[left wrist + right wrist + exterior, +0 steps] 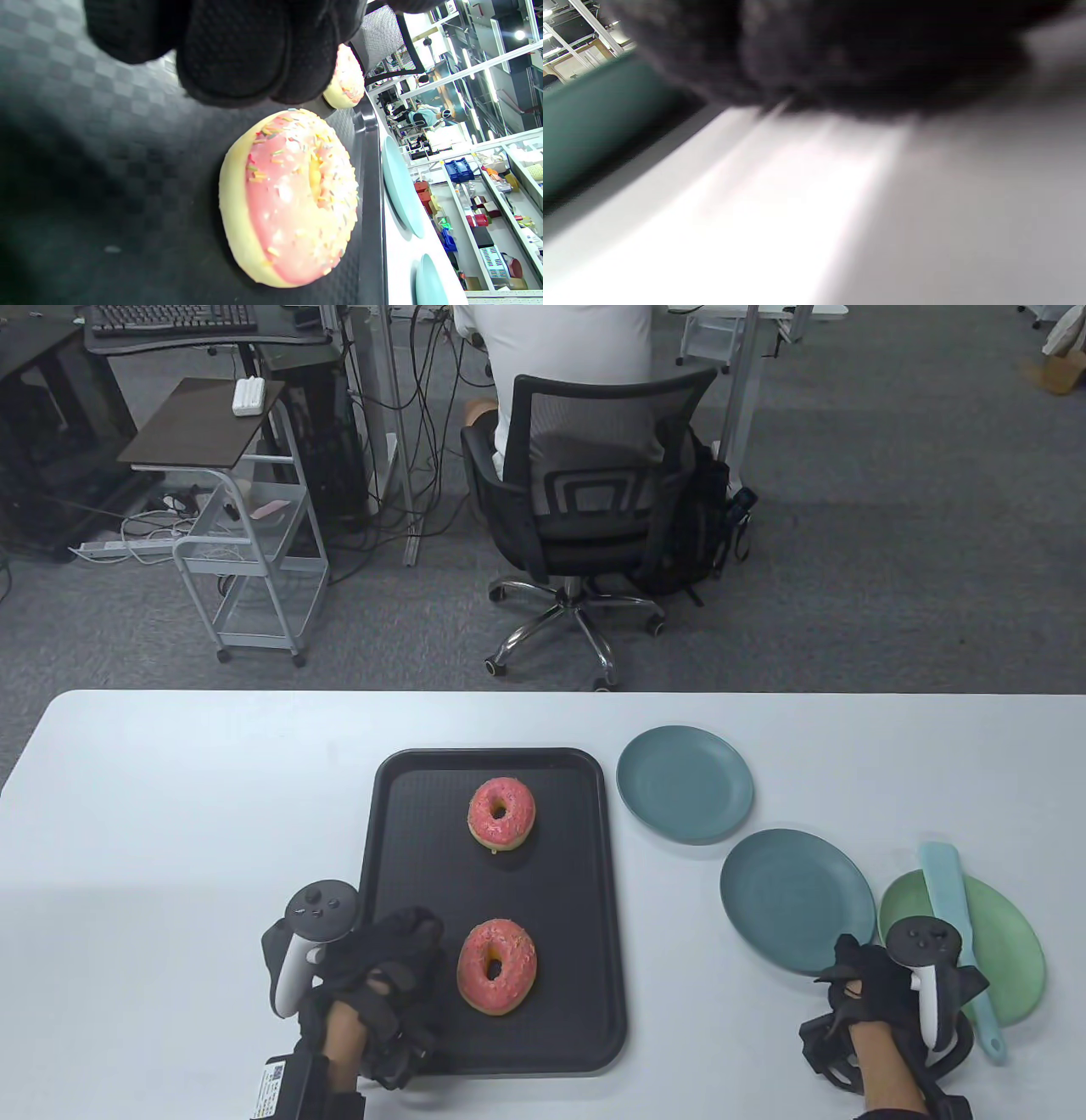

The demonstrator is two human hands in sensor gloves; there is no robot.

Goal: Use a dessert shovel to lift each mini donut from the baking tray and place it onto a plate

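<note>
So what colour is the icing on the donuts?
Pink icing with coloured sprinkles; left wrist view shows it best.

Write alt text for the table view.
Two pink-iced sprinkled donuts sit on a black rectangular tray on a white table. The gloved left hand rests on the tray; three round plates and a pale blue spatula lie right.

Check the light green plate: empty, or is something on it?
Not empty. The pale blue dessert shovel lies across the light green plate, handle past its near rim. No donut on it.
</note>
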